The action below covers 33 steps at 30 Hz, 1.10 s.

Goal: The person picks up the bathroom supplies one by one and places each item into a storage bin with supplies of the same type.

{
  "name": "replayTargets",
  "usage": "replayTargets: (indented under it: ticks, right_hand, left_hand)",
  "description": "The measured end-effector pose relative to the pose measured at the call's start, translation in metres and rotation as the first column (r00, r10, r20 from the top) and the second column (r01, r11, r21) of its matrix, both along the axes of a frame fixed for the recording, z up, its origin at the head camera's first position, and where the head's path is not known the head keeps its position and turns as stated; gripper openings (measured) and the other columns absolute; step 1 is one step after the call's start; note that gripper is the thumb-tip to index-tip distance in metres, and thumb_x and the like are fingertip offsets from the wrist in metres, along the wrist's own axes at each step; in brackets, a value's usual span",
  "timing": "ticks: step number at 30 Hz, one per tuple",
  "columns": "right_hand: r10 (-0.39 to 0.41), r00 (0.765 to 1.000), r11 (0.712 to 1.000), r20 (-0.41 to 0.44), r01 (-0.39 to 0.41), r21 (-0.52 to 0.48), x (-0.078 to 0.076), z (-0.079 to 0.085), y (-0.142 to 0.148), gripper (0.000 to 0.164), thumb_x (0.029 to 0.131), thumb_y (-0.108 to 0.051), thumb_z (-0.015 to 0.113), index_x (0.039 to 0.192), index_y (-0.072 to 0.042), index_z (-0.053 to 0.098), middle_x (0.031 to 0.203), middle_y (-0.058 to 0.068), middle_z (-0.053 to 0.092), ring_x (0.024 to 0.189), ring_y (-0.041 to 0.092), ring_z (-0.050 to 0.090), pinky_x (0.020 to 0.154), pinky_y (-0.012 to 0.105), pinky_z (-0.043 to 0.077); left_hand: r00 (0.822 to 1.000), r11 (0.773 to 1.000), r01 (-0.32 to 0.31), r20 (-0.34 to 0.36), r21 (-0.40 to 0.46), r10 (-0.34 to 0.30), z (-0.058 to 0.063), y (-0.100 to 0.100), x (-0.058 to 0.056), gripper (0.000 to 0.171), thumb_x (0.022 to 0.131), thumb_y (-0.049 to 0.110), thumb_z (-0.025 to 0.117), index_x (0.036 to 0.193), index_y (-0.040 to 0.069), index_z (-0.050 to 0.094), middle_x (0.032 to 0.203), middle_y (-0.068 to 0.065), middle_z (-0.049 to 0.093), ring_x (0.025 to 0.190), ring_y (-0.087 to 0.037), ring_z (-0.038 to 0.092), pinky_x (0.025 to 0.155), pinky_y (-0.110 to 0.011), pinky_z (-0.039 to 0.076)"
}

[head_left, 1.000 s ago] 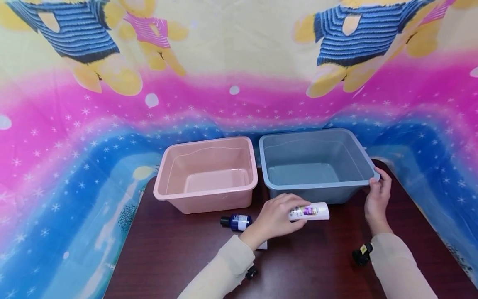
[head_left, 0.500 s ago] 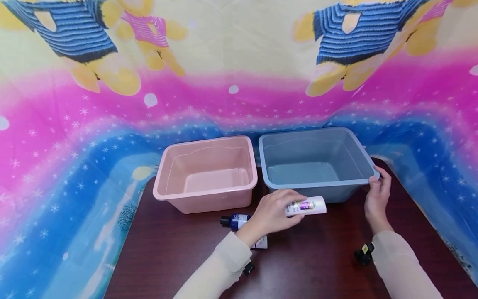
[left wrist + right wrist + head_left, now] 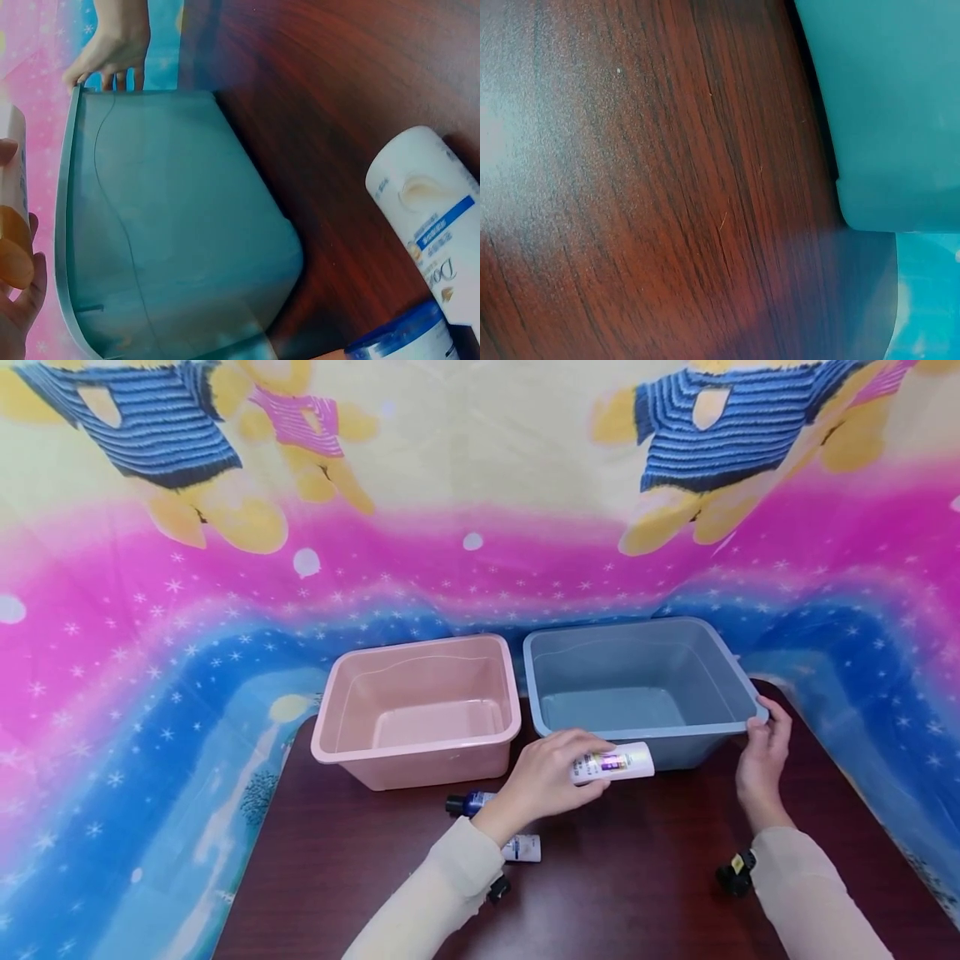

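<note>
My left hand (image 3: 551, 777) grips a white bottle (image 3: 630, 762) with a purple label, held sideways in front of the blue-grey tub (image 3: 622, 732). In the left wrist view the bottle's orange cap (image 3: 13, 251) shows between the fingers. My right hand (image 3: 763, 768) holds the front right corner of the tub's rim, thumb and fingers on either side. Below my left forearm, partly covered by it, lie a dark blue bottle (image 3: 474, 802) with a black cap and a white bottle (image 3: 527, 848). In the right wrist view the right hand is out of sight.
A pink tub (image 3: 420, 765) stands left of the blue-grey one, a narrow gap between them. Both are on a dark red-brown wooden table (image 3: 345, 868). Behind hangs a patterned cloth (image 3: 450, 460). A small black camera (image 3: 735, 872) sits on the right wrist.
My left hand has raised the white bottle a little, away from me and slightly left, closer to the tub's front rim. The right hand stays on the rim.
</note>
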State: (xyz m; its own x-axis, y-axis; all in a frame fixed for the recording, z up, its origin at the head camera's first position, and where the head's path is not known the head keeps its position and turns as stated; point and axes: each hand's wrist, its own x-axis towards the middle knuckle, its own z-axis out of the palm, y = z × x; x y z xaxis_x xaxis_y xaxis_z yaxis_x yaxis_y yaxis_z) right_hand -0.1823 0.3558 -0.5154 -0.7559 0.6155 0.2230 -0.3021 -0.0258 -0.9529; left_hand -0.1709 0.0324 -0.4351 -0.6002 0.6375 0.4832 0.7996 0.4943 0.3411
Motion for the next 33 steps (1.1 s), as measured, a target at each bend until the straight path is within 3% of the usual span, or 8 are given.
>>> replayTargets:
  ticks: [4,14,23,33]
  right_hand:
    - [0.006,1.000,1.000,0.010,-0.006,0.005,0.000,0.001,0.000,0.040,0.101,-0.017,0.045,0.141,-0.022,0.047,0.130,-0.004,0.048,0.114,0.014,0.045,0.099,0.025,0.033]
    - [0.007,1.000,1.000,0.013,-0.007,0.017,0.001,0.000,0.001,0.042,0.101,-0.017,0.044,0.143,-0.017,0.045,0.130,-0.003,0.048,0.113,0.015,0.046,0.094,0.023,0.035]
    - [0.008,1.000,1.000,0.000,-0.008,0.027,-0.001,0.001,0.000,0.041,0.101,-0.016,0.042,0.142,-0.021,0.046,0.130,-0.002,0.048,0.113,0.015,0.046,0.094,0.025,0.035]
    - [-0.009,1.000,1.000,0.008,0.009,0.027,0.000,0.001,-0.002,0.041,0.101,-0.017,0.043,0.142,-0.021,0.046,0.128,-0.003,0.049,0.112,0.014,0.046,0.095,0.027,0.034]
  left_hand:
    - [1.000,1.000,0.002,0.028,0.010,-0.002,0.003,-0.001,-0.003,0.045,0.083,0.035,0.079,0.125,0.023,0.068,0.118,0.006,0.065,0.102,-0.007,0.061,0.079,-0.017,0.048]
    - [0.999,1.000,0.017,0.028,0.025,-0.018,0.007,0.000,-0.010,0.044,0.084,0.032,0.079,0.125,0.020,0.069,0.118,0.005,0.065,0.107,-0.008,0.060,0.085,-0.019,0.048]
    - [0.999,0.997,0.033,0.034,0.064,-0.035,0.009,0.002,-0.018,0.044,0.083,0.030,0.080,0.124,0.018,0.069,0.118,0.003,0.065,0.104,-0.009,0.060,0.085,-0.018,0.048]
    - [1.000,0.998,0.016,0.010,0.065,-0.016,0.013,0.004,-0.024,0.044,0.084,0.029,0.079,0.125,0.020,0.068,0.121,0.004,0.065,0.106,-0.010,0.060,0.076,-0.018,0.048]
